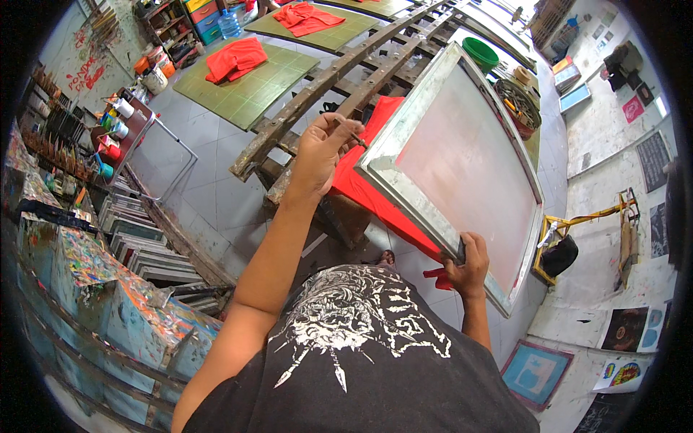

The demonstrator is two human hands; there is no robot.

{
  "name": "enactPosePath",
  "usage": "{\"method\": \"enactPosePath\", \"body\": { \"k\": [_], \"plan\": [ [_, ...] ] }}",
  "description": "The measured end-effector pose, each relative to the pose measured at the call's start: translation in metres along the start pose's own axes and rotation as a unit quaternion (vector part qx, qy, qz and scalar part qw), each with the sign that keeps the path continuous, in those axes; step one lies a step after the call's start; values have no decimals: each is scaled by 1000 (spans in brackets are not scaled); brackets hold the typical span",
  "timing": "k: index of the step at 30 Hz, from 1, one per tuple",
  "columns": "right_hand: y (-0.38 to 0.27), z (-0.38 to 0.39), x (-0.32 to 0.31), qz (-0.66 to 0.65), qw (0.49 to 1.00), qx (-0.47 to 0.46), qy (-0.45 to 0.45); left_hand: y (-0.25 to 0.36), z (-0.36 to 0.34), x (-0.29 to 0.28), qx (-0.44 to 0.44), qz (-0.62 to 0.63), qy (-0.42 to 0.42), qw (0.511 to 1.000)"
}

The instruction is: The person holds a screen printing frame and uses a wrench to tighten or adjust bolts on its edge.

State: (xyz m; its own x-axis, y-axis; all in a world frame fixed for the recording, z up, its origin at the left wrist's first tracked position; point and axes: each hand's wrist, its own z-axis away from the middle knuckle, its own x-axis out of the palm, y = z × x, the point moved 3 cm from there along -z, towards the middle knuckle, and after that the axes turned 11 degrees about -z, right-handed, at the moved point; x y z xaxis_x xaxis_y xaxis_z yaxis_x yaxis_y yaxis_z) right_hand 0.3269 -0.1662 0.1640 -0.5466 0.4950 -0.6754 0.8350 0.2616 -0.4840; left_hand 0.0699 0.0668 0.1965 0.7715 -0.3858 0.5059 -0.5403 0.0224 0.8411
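A silkscreen printing frame (462,159) with a pale mesh stands tilted in front of me, slanting down toward the right. My right hand (469,265) grips its near lower edge, fingers wrapped round the rim. Beside the frame's left corner, my left hand (326,148) is raised with thumb and fingers pinched at a small dark rod-like piece (359,140); its exact kind is too small to make out. Beneath the frame lies a red T-shirt (372,191), partly hidden by it.
Long metal rails (346,94) run away from me. Left of them, a green board (242,83) carries a folded red shirt (234,59). A green bucket (480,54) stands behind the frame. Paint containers (119,126) crowd a small table at left; stacked frames (155,252) lean below.
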Motion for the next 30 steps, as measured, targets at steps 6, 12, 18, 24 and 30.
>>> {"method": "enactPosePath", "body": {
  "k": [6, 12, 18, 24, 30],
  "plan": [
    [4, 2, 2, 4, 1000, -8, -6, -8, 0, -9, -14, 26, -16, 999],
    [3, 2, 4, 1, 1000, -5, -6, 0, 8, 7, -47, 81, 18, 995],
    [1, 1, 6, -13, 1000, 13, -16, -7, 8, -14, -26, -20, 23, 999],
    [3, 2, 7, -9, 1000, 10, -13, -2, 9, -8, -4, -29, 48, 998],
    [4, 2, 9, -11, 1000, 13, -14, 1, 8, -11, -10, -42, 23, 999]
  ]
}}
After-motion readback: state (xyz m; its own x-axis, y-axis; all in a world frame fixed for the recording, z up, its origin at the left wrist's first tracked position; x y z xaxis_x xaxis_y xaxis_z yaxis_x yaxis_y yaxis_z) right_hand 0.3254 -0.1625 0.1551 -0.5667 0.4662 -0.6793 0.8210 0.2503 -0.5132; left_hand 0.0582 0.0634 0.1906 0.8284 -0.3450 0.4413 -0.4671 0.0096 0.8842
